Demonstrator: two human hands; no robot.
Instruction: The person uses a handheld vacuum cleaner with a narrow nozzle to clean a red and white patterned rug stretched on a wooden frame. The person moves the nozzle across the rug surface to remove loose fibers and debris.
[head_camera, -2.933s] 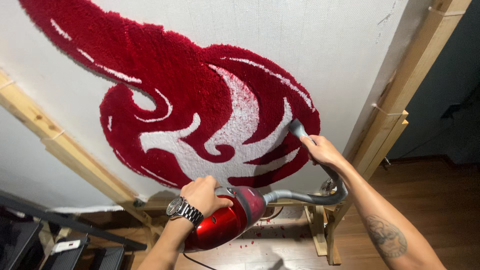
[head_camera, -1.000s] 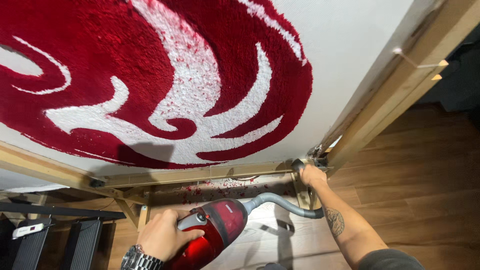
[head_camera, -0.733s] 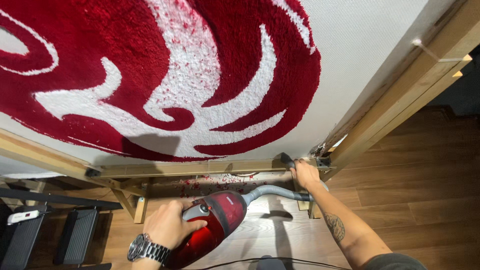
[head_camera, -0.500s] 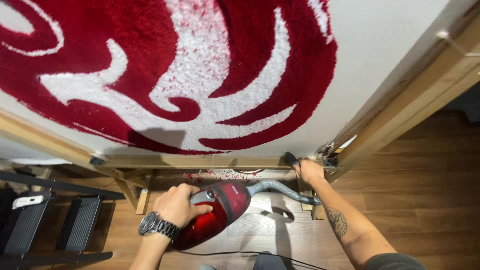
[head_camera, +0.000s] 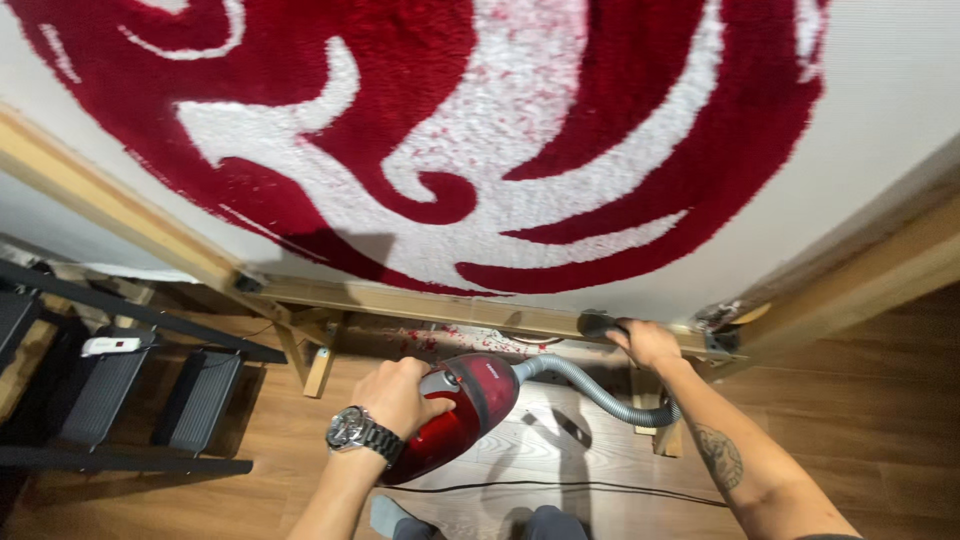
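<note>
My right hand (head_camera: 650, 343) covers most of the dark nozzle (head_camera: 598, 324) it grips against the wooden frame (head_camera: 420, 303), while my left hand (head_camera: 400, 392) clasps the red vacuum (head_camera: 465, 410) lower down, over the floor.

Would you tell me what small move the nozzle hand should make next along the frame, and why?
Probably slide the right hand and nozzle leftward along the bottom beam: red fluff lies scattered beneath it there. The left hand carries the red vacuum.
</note>
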